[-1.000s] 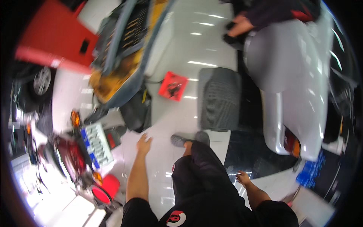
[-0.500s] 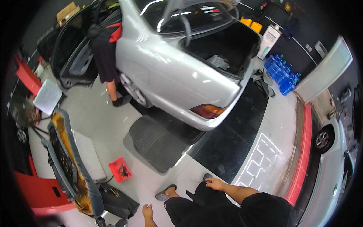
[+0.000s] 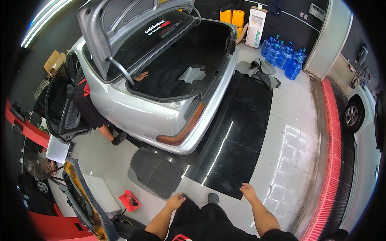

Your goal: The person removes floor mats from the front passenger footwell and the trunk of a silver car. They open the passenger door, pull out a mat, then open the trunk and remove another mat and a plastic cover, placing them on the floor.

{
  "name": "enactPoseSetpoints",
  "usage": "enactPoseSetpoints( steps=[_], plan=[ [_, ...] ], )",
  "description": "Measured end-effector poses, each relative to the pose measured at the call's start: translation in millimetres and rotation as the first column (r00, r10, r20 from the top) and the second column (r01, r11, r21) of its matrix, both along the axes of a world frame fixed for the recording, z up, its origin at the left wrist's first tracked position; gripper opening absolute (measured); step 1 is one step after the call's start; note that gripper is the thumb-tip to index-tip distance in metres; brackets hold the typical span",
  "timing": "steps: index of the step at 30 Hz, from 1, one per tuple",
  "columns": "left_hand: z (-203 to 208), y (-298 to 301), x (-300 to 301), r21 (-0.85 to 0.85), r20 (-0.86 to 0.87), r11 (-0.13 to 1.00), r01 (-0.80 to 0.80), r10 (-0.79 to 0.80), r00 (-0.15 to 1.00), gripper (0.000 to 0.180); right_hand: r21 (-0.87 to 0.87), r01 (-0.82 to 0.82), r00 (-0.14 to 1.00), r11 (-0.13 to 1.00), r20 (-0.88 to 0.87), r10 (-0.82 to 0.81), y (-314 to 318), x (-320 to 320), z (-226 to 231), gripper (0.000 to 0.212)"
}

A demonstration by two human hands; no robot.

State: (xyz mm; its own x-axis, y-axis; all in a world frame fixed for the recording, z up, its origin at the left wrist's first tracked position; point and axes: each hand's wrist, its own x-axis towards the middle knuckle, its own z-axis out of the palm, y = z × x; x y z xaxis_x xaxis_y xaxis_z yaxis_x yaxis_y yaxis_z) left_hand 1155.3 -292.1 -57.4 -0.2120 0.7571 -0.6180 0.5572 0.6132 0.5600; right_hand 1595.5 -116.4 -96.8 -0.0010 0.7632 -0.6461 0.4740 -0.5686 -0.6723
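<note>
Beside my left thigh hangs my left hand point(image 3: 175, 201), its fingers loosely curled and apart with no object visible in them. My right hand point(image 3: 248, 192) is held out on the other side over the floor, fingers apart and nothing in it. Ahead of me is a silver car point(image 3: 140, 116) with its trunk lid point(image 3: 96, 38) raised. A translucent crumpled sheet point(image 3: 192, 75) lies in the dark trunk. Another person's hand point(image 3: 140, 76) shows inside the trunk at its left side. A grey floor mat point(image 3: 155, 172) lies near my left hand, touching neither hand.
At the left, a person point(image 3: 86, 102) leans in at the open car door point(image 3: 60, 108). A removed car seat point(image 3: 86, 201) and a red tray point(image 3: 129, 201) of small parts are nearer. Blue water bottles point(image 3: 283, 59), grey mats point(image 3: 259, 72) and a red grating point(image 3: 327, 160) are on the right.
My view has shifted toward the car's rear, and the trunk opening now shows more fully. A hand has appeared inside the trunk. Both my hands have swung, the right one outward.
</note>
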Motion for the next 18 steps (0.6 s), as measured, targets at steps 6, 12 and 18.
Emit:
enactPoseSetpoints(
  steps=[6, 12, 18],
  plan=[
    [34, 107, 28, -0.043, -0.035, 0.952, 0.304, -0.306, 0.951, 0.065, 0.041, 0.128, 0.981, 0.991, -0.154, -0.120, 44, 15, 34, 0.054],
    [82, 239, 71, 0.110, 0.171, 0.888, 0.447, -0.460, 0.871, 0.064, -0.030, 0.165, 0.963, 0.986, -0.209, -0.168, 100, 16, 37, 0.055],
    [151, 411, 115, 0.325, 0.166, 0.739, 0.590, -0.659, 0.733, 0.061, -0.252, 0.245, 0.968, 0.936, 0.109, -0.224, 103, 77, 3, 0.060]
  ],
)
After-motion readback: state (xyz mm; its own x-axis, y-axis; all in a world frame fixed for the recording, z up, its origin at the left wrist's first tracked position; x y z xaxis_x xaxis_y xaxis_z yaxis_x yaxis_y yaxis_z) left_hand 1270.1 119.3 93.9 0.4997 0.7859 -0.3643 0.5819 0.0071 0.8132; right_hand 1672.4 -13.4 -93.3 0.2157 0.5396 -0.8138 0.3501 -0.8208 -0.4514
